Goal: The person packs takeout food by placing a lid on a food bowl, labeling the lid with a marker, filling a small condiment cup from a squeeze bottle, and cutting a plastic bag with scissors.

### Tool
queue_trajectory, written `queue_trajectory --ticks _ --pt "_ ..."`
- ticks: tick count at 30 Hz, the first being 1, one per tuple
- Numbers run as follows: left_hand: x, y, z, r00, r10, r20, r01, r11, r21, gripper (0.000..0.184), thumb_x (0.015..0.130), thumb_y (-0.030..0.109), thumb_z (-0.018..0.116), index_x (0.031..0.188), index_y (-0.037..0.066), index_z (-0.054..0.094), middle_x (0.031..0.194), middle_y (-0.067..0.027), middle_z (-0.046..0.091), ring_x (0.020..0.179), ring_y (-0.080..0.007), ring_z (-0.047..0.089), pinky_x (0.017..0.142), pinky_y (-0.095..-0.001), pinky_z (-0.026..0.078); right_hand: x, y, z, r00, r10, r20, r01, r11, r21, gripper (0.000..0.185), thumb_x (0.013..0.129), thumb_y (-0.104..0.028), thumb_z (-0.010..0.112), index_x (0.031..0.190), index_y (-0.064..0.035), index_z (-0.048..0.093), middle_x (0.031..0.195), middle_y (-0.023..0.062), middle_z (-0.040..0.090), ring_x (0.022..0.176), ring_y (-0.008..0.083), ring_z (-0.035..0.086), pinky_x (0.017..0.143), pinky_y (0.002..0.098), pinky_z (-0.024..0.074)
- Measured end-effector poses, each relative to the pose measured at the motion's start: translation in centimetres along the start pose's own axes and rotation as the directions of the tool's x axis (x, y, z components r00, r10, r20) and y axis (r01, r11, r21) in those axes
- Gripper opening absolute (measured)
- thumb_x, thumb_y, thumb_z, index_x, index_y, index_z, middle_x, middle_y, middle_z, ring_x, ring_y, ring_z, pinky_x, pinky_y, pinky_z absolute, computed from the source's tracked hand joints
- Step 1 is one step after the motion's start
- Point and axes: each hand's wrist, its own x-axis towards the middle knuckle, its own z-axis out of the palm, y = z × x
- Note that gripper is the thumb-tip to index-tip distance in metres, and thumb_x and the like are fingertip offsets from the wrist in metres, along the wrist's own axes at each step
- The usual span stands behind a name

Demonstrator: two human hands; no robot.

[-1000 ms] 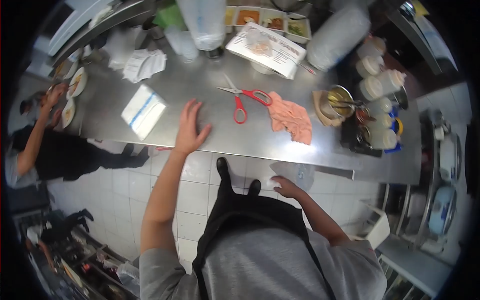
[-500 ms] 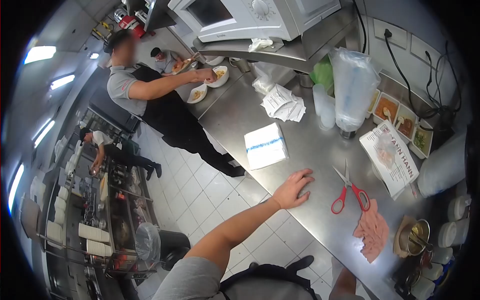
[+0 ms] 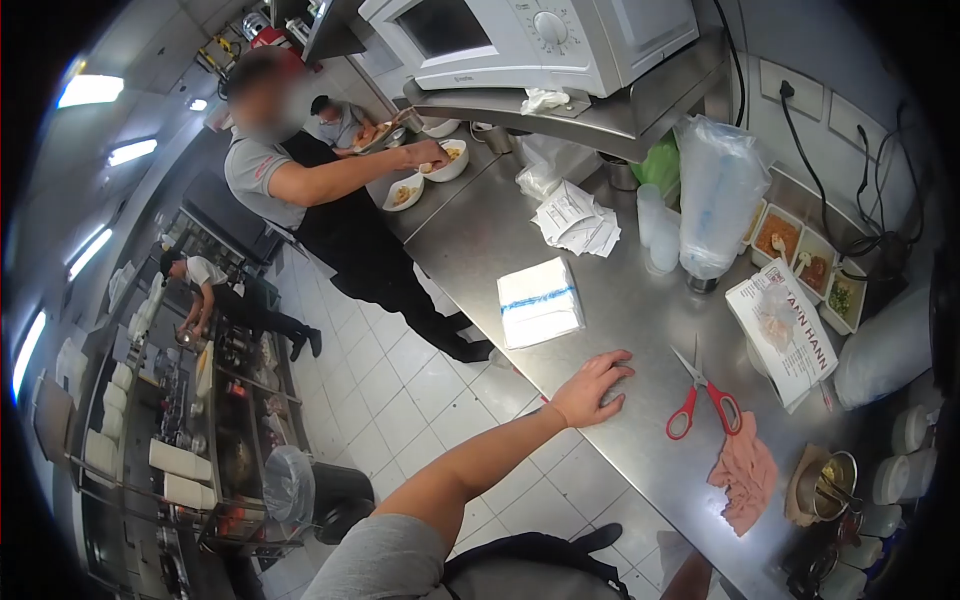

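Observation:
My left hand (image 3: pixel 592 390) rests on the edge of the steel counter (image 3: pixel 640 440), fingers spread, holding nothing. Just beyond it lies a white packet with a blue stripe (image 3: pixel 541 302). To its right are red-handled scissors (image 3: pixel 703 395) with parted blades, beside a crumpled pink cloth (image 3: pixel 744 474). Of my right arm only a part of the forearm shows at the bottom edge; the hand itself is out of view. Crumpled printed papers (image 3: pixel 577 219) lie farther back. A printed white box (image 3: pixel 783 330) with a small plastic bag on top stands at the right.
A co-worker (image 3: pixel 330 190) reaches into a white bowl (image 3: pixel 446 160) at the counter's far end. Two more people work farther off. A microwave (image 3: pixel 540 40) sits on the shelf. Food containers (image 3: pixel 812 262), a metal pot (image 3: pixel 833 486) and bottles line the right; a bin (image 3: pixel 340 490) stands left.
The view has swung left and up, bringing in the co-workers and microwave. My left hand remains on the counter edge. My right hand, visible a second ago below the counter, has left the view.

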Motion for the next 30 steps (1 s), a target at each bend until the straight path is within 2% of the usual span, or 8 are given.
queue_trajectory --ticks 9,16,19,20,22,26,28,30 --pt "-0.4 -0.5 0.2 0.999 0.030 -0.033 -0.031 0.999 -0.021 0.040 0.075 0.015 0.061 0.113 0.007 0.052 0.129 -0.0153 0.042 0.118 -0.0332 0.044 0.099 -0.0423 0.035 -2.5 1.3 1.2 0.999 0.033 -0.016 -0.018 0.819 0.573 0.043 0.093 -0.032 0.042 0.125 -0.0039 0.046 0.128 0.0170 0.048 0.112 0.0304 0.049 0.098 0.0449 0.0371" --pt "-1.0 -1.3 0.8 0.993 0.073 -0.093 -0.073 0.997 -0.001 0.038 0.076 0.016 0.060 0.111 0.006 0.051 0.125 -0.0158 0.043 0.116 -0.0337 0.044 0.099 -0.0436 0.035 -4.2 0.6 3.3 0.982 -0.036 -0.186 0.187 0.032 0.982 0.044 0.094 -0.036 0.040 0.125 -0.0053 0.046 0.129 0.0149 0.048 0.111 0.0285 0.049 0.098 0.0445 0.0374" --pt "-1.6 -1.4 1.1 0.989 0.094 -0.115 -0.094 0.996 0.011 0.038 0.076 0.015 0.060 0.111 0.005 0.050 0.124 -0.0159 0.044 0.117 -0.0338 0.043 0.099 -0.0438 0.035 -2.6 0.9 3.0 0.831 -0.363 -0.422 0.288 -0.369 0.884 0.044 0.095 -0.038 0.040 0.125 -0.0059 0.046 0.129 0.0140 0.048 0.111 0.0277 0.050 0.098 0.0443 0.0376" --pt "-1.4 -1.4 0.9 0.986 0.105 -0.131 -0.104 0.994 0.013 0.037 0.076 0.015 0.060 0.111 0.005 0.050 0.123 -0.0160 0.044 0.117 -0.0339 0.043 0.099 -0.0438 0.035 -3.5 1.2 2.2 0.947 -0.074 -0.313 0.307 -0.087 0.948 0.043 0.094 -0.037 0.041 0.123 -0.0055 0.047 0.127 0.0144 0.050 0.110 0.0278 0.051 0.097 0.0436 0.0383" --pt "-1.2 -1.9 0.8 0.981 0.141 -0.133 -0.142 0.990 0.004 0.039 0.076 0.013 0.061 0.111 0.004 0.050 0.123 -0.0172 0.043 0.118 -0.0352 0.041 0.100 -0.0441 0.034 -5.9 -1.2 -0.5 0.960 0.089 -0.265 0.236 0.244 0.941 0.042 0.092 -0.035 0.044 0.120 -0.0045 0.049 0.123 0.0154 0.052 0.107 0.0280 0.052 0.094 0.0422 0.0397" --pt "-1.9 -2.2 0.8 0.984 0.153 -0.089 -0.158 0.986 -0.054 0.041 0.075 0.012 0.060 0.114 0.003 0.048 0.126 -0.0187 0.041 0.120 -0.0377 0.039 0.102 -0.0466 0.032 -10.5 -5.8 -0.1 0.978 -0.027 -0.206 0.112 0.904 0.413 0.040 0.088 -0.032 0.051 0.114 -0.0025 0.055 0.114 0.0174 0.057 0.102 0.0285 0.056 0.089 0.0395 0.0426" --pt "-3.0 -2.1 0.1 0.949 0.308 -0.072 -0.315 0.937 -0.151 0.041 0.075 0.014 0.061 0.113 0.004 0.048 0.126 -0.0180 0.041 0.120 -0.0364 0.039 0.103 -0.0473 0.030 -14.7 -8.5 0.9 0.981 -0.165 0.102 0.170 0.984 -0.049 0.039 0.086 -0.030 0.054 0.111 -0.0015 0.057 0.109 0.0183 0.060 0.099 0.0288 0.058 0.086 0.0381 0.0440" --pt "-5.2 -1.3 0.8 0.873 0.486 -0.035 -0.468 0.816 -0.339 0.049 0.075 0.018 0.064 0.119 0.005 0.046 0.130 -0.0183 0.039 0.123 -0.0368 0.037 0.105 -0.0488 0.028 -20.2 -13.8 -0.5 0.842 -0.228 0.489 0.398 0.874 -0.278 0.037 0.084 -0.029 0.057 0.108 -0.0005 0.060 0.105 0.0193 0.062 0.097 0.0290 0.060 0.083 0.0368 0.0455"
